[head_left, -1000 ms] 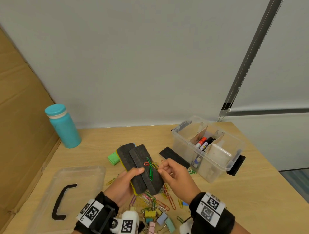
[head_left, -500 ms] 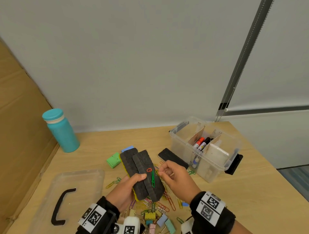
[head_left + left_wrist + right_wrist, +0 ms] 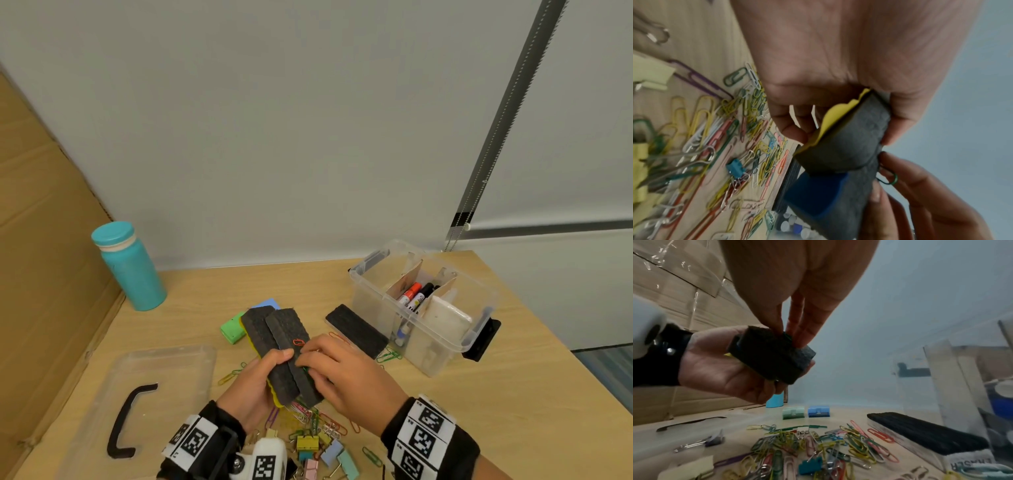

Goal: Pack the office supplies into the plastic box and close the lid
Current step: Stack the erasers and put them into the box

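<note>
My left hand [image 3: 255,382] grips two stacked black felt erasers [image 3: 279,337], one yellow-backed, one blue-backed [image 3: 818,199]. My right hand [image 3: 305,359] pinches a green paper clip [image 3: 889,178] at the top eraser's edge; in the head view my fingers hide most of it. A small red paper clip [image 3: 298,342] clings to the felt above my fingertips. The clear plastic box [image 3: 442,330] stands open at the right, with markers [image 3: 414,294] in its middle section. Its lid [image 3: 171,363] with a black handle [image 3: 126,421] lies at the left.
A third eraser [image 3: 356,330] lies by the box. Loose paper clips [image 3: 818,449] and binder clips [image 3: 329,452] are heaped under my hands. Green [image 3: 233,330] and blue [image 3: 265,304] small boxes sit behind. A teal bottle [image 3: 130,267] and cardboard wall [image 3: 41,240] stand left.
My right hand has closed in on the green clip lying on the top eraser and now covers it. The left hand keeps hold of the erasers, slightly lower.
</note>
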{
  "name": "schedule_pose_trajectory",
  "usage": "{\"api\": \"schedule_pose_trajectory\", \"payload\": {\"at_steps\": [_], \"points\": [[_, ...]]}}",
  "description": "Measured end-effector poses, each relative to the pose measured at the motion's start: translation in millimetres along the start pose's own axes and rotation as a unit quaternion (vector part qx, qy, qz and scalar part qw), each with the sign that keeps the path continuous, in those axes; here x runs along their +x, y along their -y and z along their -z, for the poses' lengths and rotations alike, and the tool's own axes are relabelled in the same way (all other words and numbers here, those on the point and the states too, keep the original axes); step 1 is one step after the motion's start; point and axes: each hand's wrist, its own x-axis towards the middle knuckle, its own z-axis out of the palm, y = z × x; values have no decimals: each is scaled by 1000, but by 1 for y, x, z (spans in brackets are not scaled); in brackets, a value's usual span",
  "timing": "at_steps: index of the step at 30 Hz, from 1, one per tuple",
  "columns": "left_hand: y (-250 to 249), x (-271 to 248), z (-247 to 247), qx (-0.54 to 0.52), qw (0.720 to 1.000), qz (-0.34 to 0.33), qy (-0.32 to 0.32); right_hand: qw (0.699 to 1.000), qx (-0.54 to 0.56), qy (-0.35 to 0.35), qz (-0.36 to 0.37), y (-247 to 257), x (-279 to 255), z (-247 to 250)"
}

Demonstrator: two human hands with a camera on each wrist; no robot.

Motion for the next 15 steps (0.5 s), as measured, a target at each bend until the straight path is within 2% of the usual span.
{"api": "schedule_pose_trajectory", "payload": {"at_steps": [7,12,15], "points": [[1,-1,10,-19,1000,-6,-20,999,-23,27,18,-9,-9,-3],[-1,-2,16,-24,999,-6,-35,990,-94,107,-23,-28,-26,-12],[0,-2,14,-11,999,2,-39,991,-83,98,-38,-31,-23,-10]]}}
